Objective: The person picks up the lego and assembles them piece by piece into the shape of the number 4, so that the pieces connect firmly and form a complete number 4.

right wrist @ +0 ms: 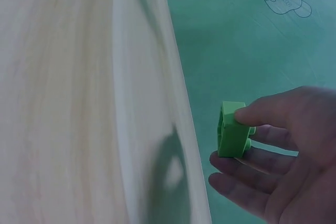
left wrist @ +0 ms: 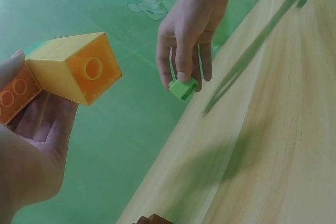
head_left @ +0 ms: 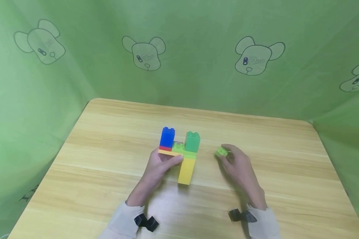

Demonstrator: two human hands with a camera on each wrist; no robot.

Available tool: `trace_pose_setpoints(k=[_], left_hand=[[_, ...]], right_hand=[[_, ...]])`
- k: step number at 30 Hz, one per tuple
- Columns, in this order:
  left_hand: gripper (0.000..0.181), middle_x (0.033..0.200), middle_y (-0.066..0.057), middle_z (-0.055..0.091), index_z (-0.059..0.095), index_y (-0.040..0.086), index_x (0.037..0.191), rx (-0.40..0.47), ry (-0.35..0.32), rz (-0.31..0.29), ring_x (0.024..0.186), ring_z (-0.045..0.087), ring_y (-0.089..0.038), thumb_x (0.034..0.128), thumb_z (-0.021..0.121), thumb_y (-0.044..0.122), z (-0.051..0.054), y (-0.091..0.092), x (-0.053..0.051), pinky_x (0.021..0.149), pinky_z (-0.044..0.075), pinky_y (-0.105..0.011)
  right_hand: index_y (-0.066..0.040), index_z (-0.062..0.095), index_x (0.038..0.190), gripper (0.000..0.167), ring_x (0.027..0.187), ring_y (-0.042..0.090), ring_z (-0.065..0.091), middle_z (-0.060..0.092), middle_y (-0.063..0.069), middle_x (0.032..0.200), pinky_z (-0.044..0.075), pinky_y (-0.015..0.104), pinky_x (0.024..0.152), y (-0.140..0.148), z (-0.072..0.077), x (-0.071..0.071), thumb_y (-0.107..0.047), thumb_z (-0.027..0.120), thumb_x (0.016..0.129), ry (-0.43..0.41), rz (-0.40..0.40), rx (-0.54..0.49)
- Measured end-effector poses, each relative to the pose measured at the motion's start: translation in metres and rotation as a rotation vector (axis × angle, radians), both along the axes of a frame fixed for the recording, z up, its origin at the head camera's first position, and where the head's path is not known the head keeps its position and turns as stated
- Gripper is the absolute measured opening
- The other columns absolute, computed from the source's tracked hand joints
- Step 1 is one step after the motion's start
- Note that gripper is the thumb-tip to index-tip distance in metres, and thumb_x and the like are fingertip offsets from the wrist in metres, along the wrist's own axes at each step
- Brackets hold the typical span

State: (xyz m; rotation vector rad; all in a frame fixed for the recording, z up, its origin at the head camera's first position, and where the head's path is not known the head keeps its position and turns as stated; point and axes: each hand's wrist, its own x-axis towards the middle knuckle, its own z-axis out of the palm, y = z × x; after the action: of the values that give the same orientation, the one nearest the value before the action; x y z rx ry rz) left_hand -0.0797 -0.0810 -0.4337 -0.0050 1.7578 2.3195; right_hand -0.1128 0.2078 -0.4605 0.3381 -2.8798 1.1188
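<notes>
My left hand (head_left: pixel 158 166) grips a built-up block model above the table, thumb on its near side. The model has a blue block (head_left: pixel 167 137) over a thin red brick (head_left: pixel 166 148) at the left. A green block (head_left: pixel 192 142) stands at its right, with a light green brick (head_left: pixel 178 146) between. Below hangs a tall yellow block (head_left: pixel 186 171), its hollow orange-looking underside facing the left wrist view. To the right, my right hand (head_left: pixel 239 166) pinches a small light green toy brick (right wrist: pixel 233 132) between thumb and fingers, apart from the model.
The wooden table (head_left: pixel 101 132) lies under both hands, its far edge against a green curtain (head_left: pixel 197 89) printed with bear heads. Dark devices sit on both wrists, the right one (head_left: pixel 242 215) among them. A small brown object (left wrist: pixel 152 220) shows at the left wrist view's bottom edge.
</notes>
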Motion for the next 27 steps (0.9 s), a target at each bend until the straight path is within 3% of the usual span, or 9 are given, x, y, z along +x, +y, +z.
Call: trace_pose_setpoints(k=[7,14,18,21,27], left_hand=[[0.056,0.138,-0.01,0.064,0.055,0.006,0.141,0.002,-0.009,0.0,0.125,0.062,-0.026,0.0921,0.078,0.02,0.0,0.0,0.0,0.108,0.05,-0.034],[0.056,0.137,-0.011,0.064,0.055,0.006,0.141,0.01,-0.004,-0.004,0.126,0.062,-0.026,0.0918,0.078,0.02,-0.002,0.0,0.0,0.108,0.05,-0.034],[0.056,0.138,-0.011,0.064,0.055,0.007,0.141,0.01,0.001,-0.008,0.126,0.061,-0.026,0.0922,0.078,0.02,-0.002,0.001,0.001,0.108,0.049,-0.034],[0.056,0.137,-0.011,0.064,0.055,0.007,0.141,0.007,0.0,-0.01,0.126,0.062,-0.026,0.0923,0.078,0.02,-0.002,0.001,0.001,0.108,0.05,-0.034],[0.057,0.138,-0.011,0.064,0.054,0.006,0.143,0.008,-0.005,-0.015,0.126,0.062,-0.026,0.0921,0.078,0.019,-0.002,0.003,0.002,0.108,0.05,-0.033]], right_hand=[[0.004,0.059,0.138,0.042,0.12,0.048,0.062,0.062,0.028,0.134,0.047,0.065,0.105,-0.001,0.003,-0.001,-0.002,0.069,0.097,0.052,0.002,-0.049],[0.0,0.062,0.137,0.04,0.113,0.045,0.064,0.065,0.025,0.129,0.053,0.064,0.097,-0.002,0.005,-0.001,-0.006,0.07,0.098,0.125,-0.015,-0.126],[-0.002,0.062,0.139,0.041,0.113,0.043,0.065,0.064,0.023,0.133,0.053,0.062,0.097,-0.004,0.011,0.0,-0.009,0.071,0.099,0.117,-0.04,-0.16],[-0.002,0.06,0.14,0.042,0.115,0.042,0.066,0.063,0.021,0.137,0.055,0.054,0.098,-0.005,0.016,0.002,-0.01,0.07,0.1,0.097,-0.046,-0.2],[-0.001,0.059,0.139,0.041,0.112,0.039,0.069,0.064,0.021,0.137,0.053,0.017,0.093,-0.009,0.022,0.003,-0.009,0.07,0.1,0.096,-0.03,-0.285]])
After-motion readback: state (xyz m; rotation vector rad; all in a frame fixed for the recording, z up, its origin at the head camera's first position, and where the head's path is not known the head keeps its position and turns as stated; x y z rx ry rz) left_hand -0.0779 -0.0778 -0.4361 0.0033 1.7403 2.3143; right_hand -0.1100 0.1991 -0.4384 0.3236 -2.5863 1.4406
